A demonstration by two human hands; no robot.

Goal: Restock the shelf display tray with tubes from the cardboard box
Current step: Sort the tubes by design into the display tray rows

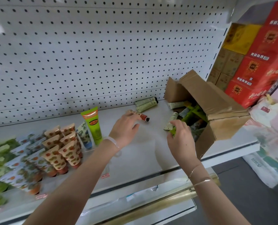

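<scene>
An open cardboard box [221,114] lies tipped on the right of the white shelf [143,153], with several tubes [191,111] spilling from its mouth. My right hand [179,138] is at the box mouth, fingers closed on a green tube [170,127]. My left hand [125,129] hovers with fingers spread over a spotted tube with a red cap [140,116] lying on the shelf; it is touching or nearly touching it. Two pale green tubes [146,103] lie by the back wall. Rows of spotted tubes [61,150] stand cap-down at left, beside an upright bright green tube [92,125].
A white pegboard [86,54] backs the shelf. Red and yellow cartons [255,62] are stacked to the right behind the box. Green and patterned tubes [8,159] fill the far left. Plastic-wrapped packs [268,159] sit at the lower right, past the shelf end.
</scene>
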